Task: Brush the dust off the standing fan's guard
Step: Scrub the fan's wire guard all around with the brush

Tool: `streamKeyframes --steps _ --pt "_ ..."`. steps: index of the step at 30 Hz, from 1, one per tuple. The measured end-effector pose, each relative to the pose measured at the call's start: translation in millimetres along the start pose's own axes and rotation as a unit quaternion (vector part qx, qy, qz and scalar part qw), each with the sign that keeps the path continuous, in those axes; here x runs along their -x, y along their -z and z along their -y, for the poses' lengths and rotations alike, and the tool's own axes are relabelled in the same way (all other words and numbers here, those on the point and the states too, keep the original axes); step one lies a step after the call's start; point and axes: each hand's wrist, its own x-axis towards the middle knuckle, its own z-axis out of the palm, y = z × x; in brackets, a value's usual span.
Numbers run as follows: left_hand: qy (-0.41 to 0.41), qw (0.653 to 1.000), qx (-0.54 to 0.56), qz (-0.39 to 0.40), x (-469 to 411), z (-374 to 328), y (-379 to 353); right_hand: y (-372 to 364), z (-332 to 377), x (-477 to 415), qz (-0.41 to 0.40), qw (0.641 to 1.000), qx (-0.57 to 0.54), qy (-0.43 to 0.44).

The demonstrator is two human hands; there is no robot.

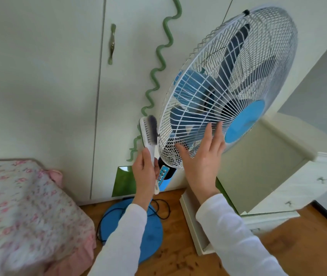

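At the guard (258, 56)'s lower left rim, my left hand (145, 174) curls round the brush (148, 134) handle, bristles at the wires; my right hand (204, 158), fingers straight and spread, presses the guard's front, probably steadying it.

Wooden floor (178, 259), boards sound; the reference point is the fan's round blue base (152, 234), which stands flat on it. A black cable (168, 208) lies looped on the boards just beside the base's far edge and again along its left edge. A bed (29, 216) with a floral cover stands left of the base, a white drawer unit (194, 226) right of it, and dark specks (188, 265) are scattered on the boards nearer than the base.
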Motion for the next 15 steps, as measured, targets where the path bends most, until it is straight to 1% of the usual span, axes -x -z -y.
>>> streamKeyframes --steps 5,7,9,12,15 --pt "0.081 0.997 -0.005 -0.005 15 41 5 -5 -6 7 0.012 0.999 -0.019 0.024" --pt "0.099 0.995 0.000 -0.003 15 47 3 -6 -10 11 0.019 0.999 -0.038 0.024" --pt "0.099 0.995 0.011 -0.012 8 45 -1 -7 -18 16 0.026 0.999 -0.047 0.009" --pt "0.086 0.995 0.037 -0.034 -2 39 -8 -7 -31 22 0.044 0.997 -0.043 -0.037" --pt "0.089 0.994 0.059 -0.036 -1 43 -14 -10 -39 25 0.074 0.995 -0.042 -0.046"
